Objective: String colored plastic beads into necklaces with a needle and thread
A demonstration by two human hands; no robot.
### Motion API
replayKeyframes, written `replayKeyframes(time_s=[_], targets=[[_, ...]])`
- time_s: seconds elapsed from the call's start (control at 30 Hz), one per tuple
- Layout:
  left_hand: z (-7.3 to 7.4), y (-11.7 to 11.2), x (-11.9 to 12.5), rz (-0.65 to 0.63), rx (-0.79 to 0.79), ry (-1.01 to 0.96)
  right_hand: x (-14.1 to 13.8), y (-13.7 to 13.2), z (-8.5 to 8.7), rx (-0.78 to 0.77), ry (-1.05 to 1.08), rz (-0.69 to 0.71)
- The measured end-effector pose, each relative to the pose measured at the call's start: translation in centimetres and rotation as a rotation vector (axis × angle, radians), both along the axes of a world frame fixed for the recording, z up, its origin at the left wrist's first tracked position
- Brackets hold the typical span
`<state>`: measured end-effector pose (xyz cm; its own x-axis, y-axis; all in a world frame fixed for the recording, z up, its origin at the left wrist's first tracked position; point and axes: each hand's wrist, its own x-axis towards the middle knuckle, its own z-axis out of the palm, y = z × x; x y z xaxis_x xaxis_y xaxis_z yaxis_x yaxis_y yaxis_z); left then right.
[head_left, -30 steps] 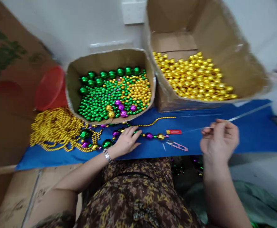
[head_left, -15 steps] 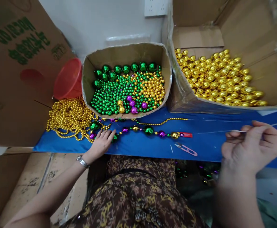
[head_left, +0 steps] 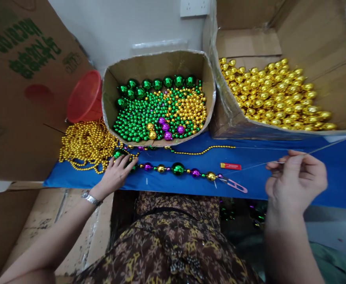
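Note:
My left hand [head_left: 118, 171] is over the left end of a bead string [head_left: 178, 169], its fingers curled on the green beads there. Large green, purple and gold beads with small ones between them run rightward across the blue cloth. From the last purple bead a thin thread [head_left: 247, 170] rises to my right hand [head_left: 299, 175], whose thumb and fingers are pinched on it. The thread stretches on toward the upper right. Pink-handled thread snips [head_left: 235, 185] lie by the string's right end, with a red lighter [head_left: 230, 166] just above.
A cut-down carton [head_left: 158, 141] holds green, gold and purple beads. At right, a bigger box [head_left: 229, 122] contains gold balls. Gold bead strands [head_left: 85, 144] are heaped at left beside a red bowl [head_left: 84, 96]. A gold beaded thread [head_left: 205, 151] lies along the cloth [head_left: 167, 187].
The bead string has slid left and slightly toward me, along with my left hand. My right hand has also moved left. The lighter now lies apart from the string's end.

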<state>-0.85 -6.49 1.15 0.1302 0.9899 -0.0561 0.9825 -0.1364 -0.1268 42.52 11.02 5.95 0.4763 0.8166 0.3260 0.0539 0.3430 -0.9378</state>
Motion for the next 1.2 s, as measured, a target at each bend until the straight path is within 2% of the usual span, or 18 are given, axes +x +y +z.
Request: replayKeyframes(time_s=[0.17,0.37,0.5,0.7,0.83,0.97,1.1,1.2], targets=[[0.4,-1.3,2.7,-0.182,0.077,-0.206,-0.2,-0.2,-0.2,0.039,-0.041,0.004],[-1.2,-2.3,7.3,-0.449,0.127,-0.4,-0.9,-0.5,-0.1,0.066,-0.06,0.033],[-0.7,-0.5,9.6,-0.563,0.166,-0.425,-1.5,-1.2,0.3,0.037,-0.1,0.06],[2.0,4.7,10.8,-0.605,0.375,-0.529,-2.2,-2.7,0.0,-0.065,-0.191,0.2],[4.4,8.7,10.4,-0.465,0.484,-0.657,-2.7,-3.5,-0.5,-0.132,-0.284,0.285],[6.3,13.7,9.3,-0.233,0.527,-0.745,-3.0,-3.9,-0.9,-0.171,-0.341,0.38],[6.5,20.4,7.0,0.099,0.435,-0.839,-2.8,-3.9,-1.7,-0.139,-0.424,0.448],[6.5,25.9,4.7,0.354,0.349,-0.686,-2.6,-3.7,-2.3,-0.101,-0.507,0.48]])
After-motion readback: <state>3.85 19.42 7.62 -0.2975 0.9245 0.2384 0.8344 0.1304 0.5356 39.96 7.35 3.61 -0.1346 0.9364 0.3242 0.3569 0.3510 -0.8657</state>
